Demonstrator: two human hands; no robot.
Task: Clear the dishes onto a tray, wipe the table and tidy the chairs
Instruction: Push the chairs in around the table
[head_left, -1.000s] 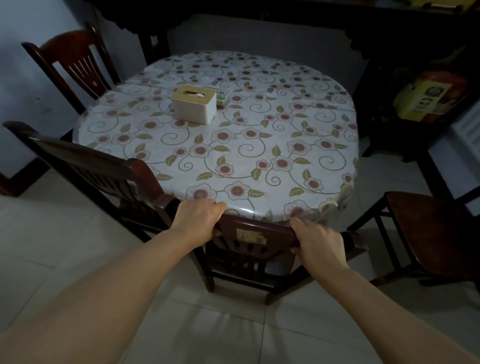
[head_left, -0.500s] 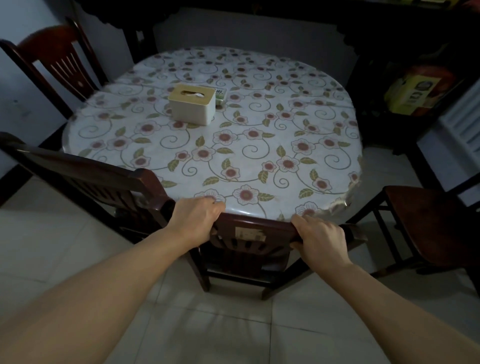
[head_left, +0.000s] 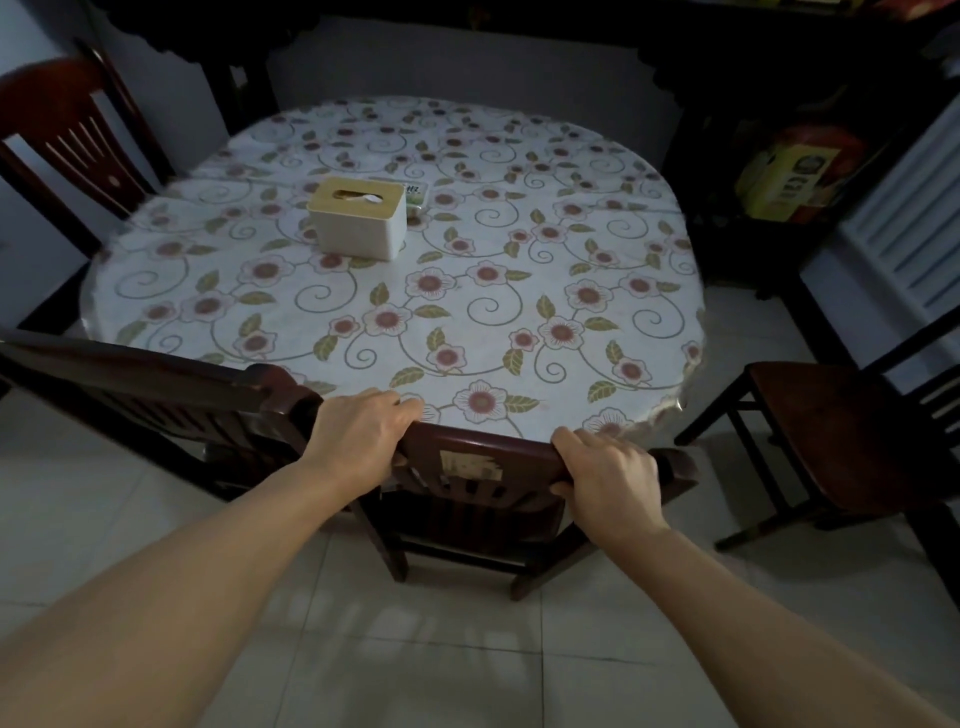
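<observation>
The left hand (head_left: 363, 436) and right hand (head_left: 605, 475) are both gripping the top rail of the near chair (head_left: 483, 465), tucked against the table (head_left: 519, 291). With no dishes showing, chair tidying is seemingly underway; next, the chair on the right (head_left: 852, 431), standing clear of the table, is probably needing pushing in.

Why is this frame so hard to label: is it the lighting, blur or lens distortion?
Head view: the room is dim, and the far furniture is nearly black; the wide lens bends the table edge and stretches both forearms; the left-hand chair is smeared at the frame's edge; the left hand and right hand on the near chair look fairly sharp.
</observation>
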